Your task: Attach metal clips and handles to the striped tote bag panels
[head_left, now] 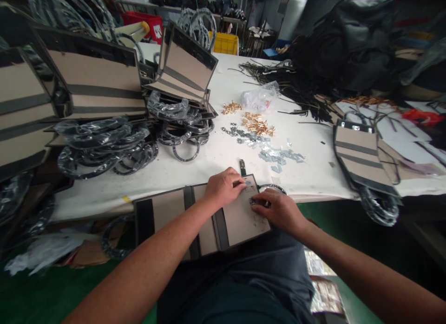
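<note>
An opened-out bag panel (170,205), beige with dark bands and edges, lies across my lap and against the table edge. My left hand (225,187) rests on it near the far edge, fingers pinched together; what they hold, if anything, is hidden. A small grey metal plate (248,181) lies by those fingertips. My right hand (278,207) is closed over the panel's right end, with a small metal piece (252,201) between thumb and fingers. Past the far edge sticks out a dark strap (243,167) with a metal fitting. A plastic-wrapped handle (273,188) shows partly behind my right hand.
Loose grey metal plates (278,154) and gold-coloured fittings (258,124) lie on the white table (216,164), near a clear plastic bag (259,97). Stacked bag panels (101,66) with wrapped handles (104,138) fill the left. Another bag body (358,150) overhangs the right edge.
</note>
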Motion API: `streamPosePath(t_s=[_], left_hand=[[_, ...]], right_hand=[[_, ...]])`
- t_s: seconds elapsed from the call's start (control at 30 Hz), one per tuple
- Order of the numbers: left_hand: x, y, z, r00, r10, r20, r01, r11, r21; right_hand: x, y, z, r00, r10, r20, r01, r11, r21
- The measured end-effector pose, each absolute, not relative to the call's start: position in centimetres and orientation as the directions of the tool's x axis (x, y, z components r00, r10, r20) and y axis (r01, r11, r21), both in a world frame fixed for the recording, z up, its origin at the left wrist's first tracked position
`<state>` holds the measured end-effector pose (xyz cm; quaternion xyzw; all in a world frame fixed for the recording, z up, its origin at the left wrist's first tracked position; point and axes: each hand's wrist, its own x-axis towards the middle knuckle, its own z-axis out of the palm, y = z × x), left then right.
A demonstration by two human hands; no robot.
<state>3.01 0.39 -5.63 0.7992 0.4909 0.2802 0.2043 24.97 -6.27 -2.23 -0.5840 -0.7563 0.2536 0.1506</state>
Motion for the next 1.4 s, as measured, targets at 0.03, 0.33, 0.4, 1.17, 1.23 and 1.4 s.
streamPosePath(t_s=[0.03,0.33,0.4,1.17,1.23,1.4], left_hand=[[3.0,0.4,-5.6,0.364,0.899,0.244,0.67,-0.435,0.602],[2.8,0.2,-5.2,0.363,0.904,0.226,0.686,-0.423,0.592],[2.8,0.2,-5.3,0.352,0.909,0.224,0.691,-0.414,0.593],[3.1,1.3,-5.0,0.32,0.942,0.098,0.697,-0.304,0.649],[3.0,1.6,-4.4,0.29,0.957,0.002,0.746,-0.227,0.626],[2.7,2.2,-2.7,0.275,0.955,-0.106,0.752,-0.145,0.643]], right_hand=[[24.9,-6.0,-2.0,-0.271,0.958,-0.095,0.818,0.178,-0.547],[25.4,-3.6,3.1,-0.207,0.978,-0.038,0.656,0.11,-0.747],[25.1,-3.1,4.9,-0.079,0.993,0.086,0.468,0.113,-0.877],[18.3,2.2,2.0,-0.073,0.944,0.322,0.161,0.33,-0.93],[17.4,1.8,2.4,-0.22,0.915,0.338,0.2,0.382,-0.902],[17.7,1.8,2.2,-0.155,0.946,0.285,0.134,0.306,-0.943]])
